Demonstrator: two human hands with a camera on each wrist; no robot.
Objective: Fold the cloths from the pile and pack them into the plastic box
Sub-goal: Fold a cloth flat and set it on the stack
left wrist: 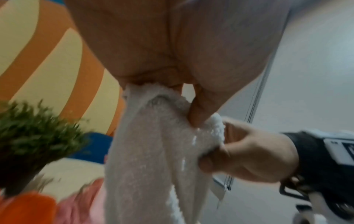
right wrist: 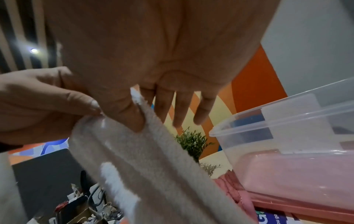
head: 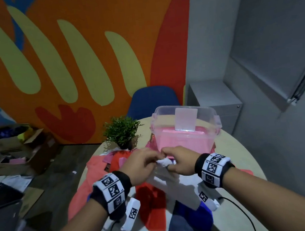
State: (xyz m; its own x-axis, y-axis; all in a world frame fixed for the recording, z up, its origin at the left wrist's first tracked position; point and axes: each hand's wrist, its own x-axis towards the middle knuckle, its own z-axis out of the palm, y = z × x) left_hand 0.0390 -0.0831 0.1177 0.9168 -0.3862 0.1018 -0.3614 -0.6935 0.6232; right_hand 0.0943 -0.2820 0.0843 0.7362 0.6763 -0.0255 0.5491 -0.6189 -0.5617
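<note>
While the round worktop [head: 233, 145] carries everything, a pile of cloths [head: 151, 198] in red, salmon, pink and blue covers its near and left side. Beyond the pile, at the far side of the worktop, stands the clear plastic box [head: 186, 127], with something pink lying flat in its bottom; more pink cloth lies bunched against its near wall. Just left of the box is a small green plant [head: 120, 131], and a blue chair [head: 152, 98] stands behind the worktop. Above the pile, just in front of the box, a white cloth [head: 164, 162] of fluffy terry hangs down from both hands, which meet at its top edge. The left hand [head: 140, 167] has its grip pinched on that edge, fingers curled around the bunched cloth. The right hand [head: 179, 162] pinches the same edge between thumb and forefinger, its other three fingers held straight and slightly spread, clear of the cloth.
</note>
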